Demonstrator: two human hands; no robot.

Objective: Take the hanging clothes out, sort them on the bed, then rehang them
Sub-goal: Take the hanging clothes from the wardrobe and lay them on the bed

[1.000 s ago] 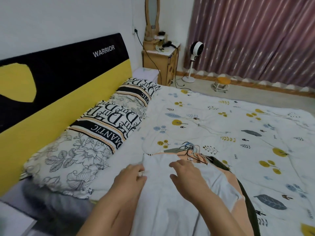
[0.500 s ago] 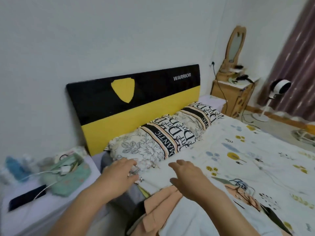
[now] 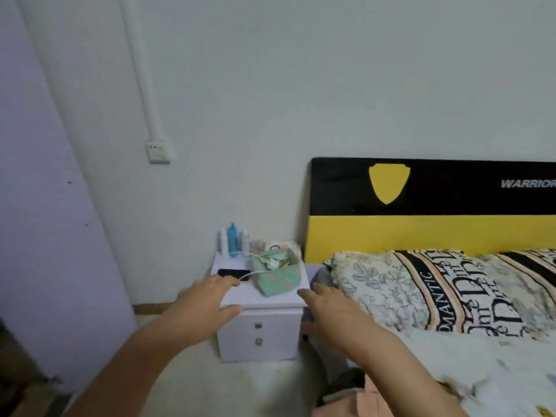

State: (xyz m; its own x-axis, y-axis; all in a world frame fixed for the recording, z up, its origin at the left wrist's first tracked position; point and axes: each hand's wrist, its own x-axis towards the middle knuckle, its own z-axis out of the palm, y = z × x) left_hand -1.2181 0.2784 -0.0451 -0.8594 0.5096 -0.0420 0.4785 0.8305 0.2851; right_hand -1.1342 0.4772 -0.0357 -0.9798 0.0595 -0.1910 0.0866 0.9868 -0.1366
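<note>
Clothes (image 3: 365, 400): peach garment bunched at bed (image 3: 469, 365) edge, 6 o'clock, under right forearm. Left hand (image 3: 200, 305) and right hand (image 3: 328, 311) apart, fingers relaxed, holding nothing, in front of nightstand (image 3: 260, 332). Pillow (image 3: 421, 287) at 3 o'clock, below headboard (image 3: 433, 206).

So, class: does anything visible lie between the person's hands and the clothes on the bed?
No. The peach garment lies at the bed's near edge beneath the right hand; the left hand hovers beside it. Both hold nothing, and nothing blocks them.
</note>
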